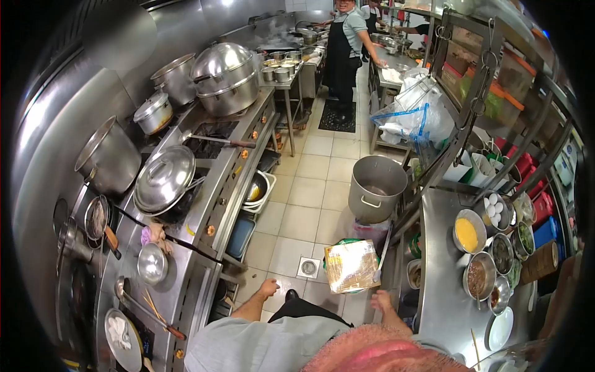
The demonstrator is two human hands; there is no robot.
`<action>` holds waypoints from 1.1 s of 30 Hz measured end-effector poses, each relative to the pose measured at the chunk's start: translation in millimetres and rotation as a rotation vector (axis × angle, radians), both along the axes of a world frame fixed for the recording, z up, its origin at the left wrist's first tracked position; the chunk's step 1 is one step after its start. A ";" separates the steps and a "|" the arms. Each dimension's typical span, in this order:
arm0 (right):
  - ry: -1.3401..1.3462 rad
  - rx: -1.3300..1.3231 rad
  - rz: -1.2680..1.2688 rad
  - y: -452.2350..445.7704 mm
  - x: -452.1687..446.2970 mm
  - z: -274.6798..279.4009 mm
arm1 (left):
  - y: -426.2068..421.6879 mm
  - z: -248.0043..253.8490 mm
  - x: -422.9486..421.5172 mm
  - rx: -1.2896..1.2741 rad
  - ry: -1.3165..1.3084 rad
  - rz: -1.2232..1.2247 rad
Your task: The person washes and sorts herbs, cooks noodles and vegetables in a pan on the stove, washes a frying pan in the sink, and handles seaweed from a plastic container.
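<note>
One left hand (268,289): loosely curled, nothing visible in it, above the floor (287,255)
Right hand (381,301): partly open, no hold visible, near the box's lower corner
Box (352,266): brown, taped, beside the drain (308,267)
Pot (377,198): open, beyond the box
Worker (344,56): far off, standing on a black mat (337,124)

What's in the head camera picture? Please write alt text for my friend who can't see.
Two bare hands above a tiled kitchen floor: the left hand looks empty, the right hand is near a brown box. Pots line the left, bowls of food the right; a person in a dark apron stands ahead.
</note>
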State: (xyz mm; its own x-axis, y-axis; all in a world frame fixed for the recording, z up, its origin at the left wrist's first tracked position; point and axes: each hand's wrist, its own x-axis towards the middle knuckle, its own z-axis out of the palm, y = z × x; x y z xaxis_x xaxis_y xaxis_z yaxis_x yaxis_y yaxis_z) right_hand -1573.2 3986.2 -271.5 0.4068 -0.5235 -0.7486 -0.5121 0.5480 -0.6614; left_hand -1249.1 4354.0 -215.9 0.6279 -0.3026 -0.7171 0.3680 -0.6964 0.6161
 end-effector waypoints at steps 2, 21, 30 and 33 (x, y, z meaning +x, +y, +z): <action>-0.019 -0.084 0.098 -10.9 34.7 17.5 | 10.7 17.1 4.9 -0.036 0.000 0.010; -0.057 -1.164 -0.014 -42.2 310.5 227.3 | -73.2 147.8 218.2 -0.514 -0.039 -0.011; 0.016 -1.550 -0.943 -261.1 286.4 377.4 | -177.8 209.2 245.6 -0.547 -0.073 -0.038; 0.067 -1.354 -0.883 -305.5 294.0 362.8 | -216.5 217.0 248.3 -0.581 -0.096 -0.127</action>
State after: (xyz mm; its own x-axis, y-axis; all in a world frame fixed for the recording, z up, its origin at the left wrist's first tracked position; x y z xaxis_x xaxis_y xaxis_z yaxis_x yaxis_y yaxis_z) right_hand -1279.2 3680.7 91.3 -0.3762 -0.8212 0.4291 -0.4159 -0.2642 -0.8702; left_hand -1000.7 4137.4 1.2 0.6146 -0.7050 -0.3538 0.2283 -0.2703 0.9353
